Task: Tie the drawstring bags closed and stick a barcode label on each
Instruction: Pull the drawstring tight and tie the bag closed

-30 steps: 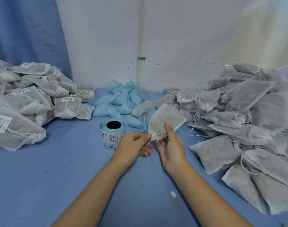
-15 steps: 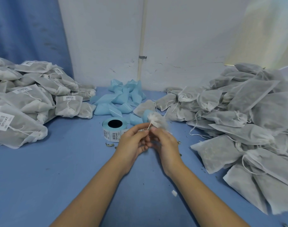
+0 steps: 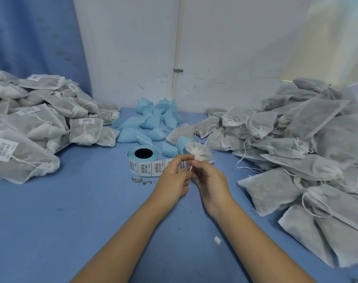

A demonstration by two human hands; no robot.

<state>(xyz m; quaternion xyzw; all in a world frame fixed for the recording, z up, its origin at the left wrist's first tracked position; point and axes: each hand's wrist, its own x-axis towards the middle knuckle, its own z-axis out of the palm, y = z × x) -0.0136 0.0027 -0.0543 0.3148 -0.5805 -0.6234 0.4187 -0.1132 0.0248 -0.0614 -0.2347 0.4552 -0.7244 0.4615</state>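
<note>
Here, above the blue tabletop (image 3: 72, 211), your left grip (image 3: 175, 176) and right grip (image 3: 209, 180) meet just below one small drawstring bag (image 3: 198, 153). The fingers of both are curled in, each pinching the thin white drawstring (image 3: 190, 168) at the bag's gathered neck. The bag stands up off your fingertips, just right of the label roll (image 3: 145, 160).

Expect it to handle light and soft. It is thin cloth that crumples, with loose dry fill inside (flecks of it lie on the tabletop) and a cord fine enough to slip, so take hold at the cinched neck, not the body.

The count is one bag in hand, one roll of barcode labels and two heaps. The unlabelled heap (image 3: 296, 150) to your right looks to run to dozens, as does the labelled heap (image 3: 31, 123) to your left; neither can be counted exactly. Light-blue folded pieces (image 3: 149, 123), a dozen or more, lie behind the roll.
</note>
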